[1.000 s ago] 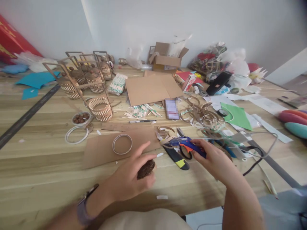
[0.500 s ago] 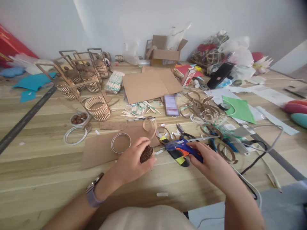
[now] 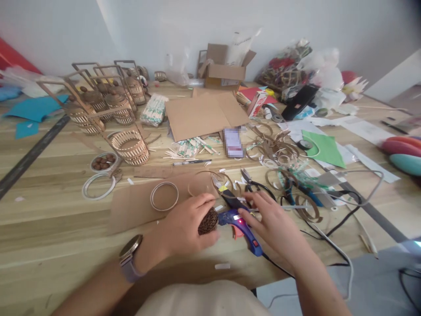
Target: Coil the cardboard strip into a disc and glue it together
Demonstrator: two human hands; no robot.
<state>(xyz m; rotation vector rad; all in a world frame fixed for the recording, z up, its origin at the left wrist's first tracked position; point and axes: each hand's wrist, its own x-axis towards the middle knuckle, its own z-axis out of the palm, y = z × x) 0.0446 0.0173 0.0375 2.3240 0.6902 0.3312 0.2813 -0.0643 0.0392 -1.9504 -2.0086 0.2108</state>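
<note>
A dark brown, rough-textured lump is held in my left hand, between thumb and fingers. Right beside it lies a blue glue gun with a small red light, its nozzle end close to the lump. My right hand hovers over the gun with fingers apart, its fingertips by the gun's upper side; nothing is gripped in it. Under and behind the hands are a cutter with yellow parts and black-handled scissors. A white-rimmed ring rests on a cardboard strip.
Bamboo baskets with handles stand at the left, near a bowl of brown balls. Cardboard sheets, a phone and curled strips lie farther back. Cables loop at the right.
The glue gun has turned, its handle now pointing toward me. My right hand has let it go and opened. My left hand has moved slightly right with the lump.
</note>
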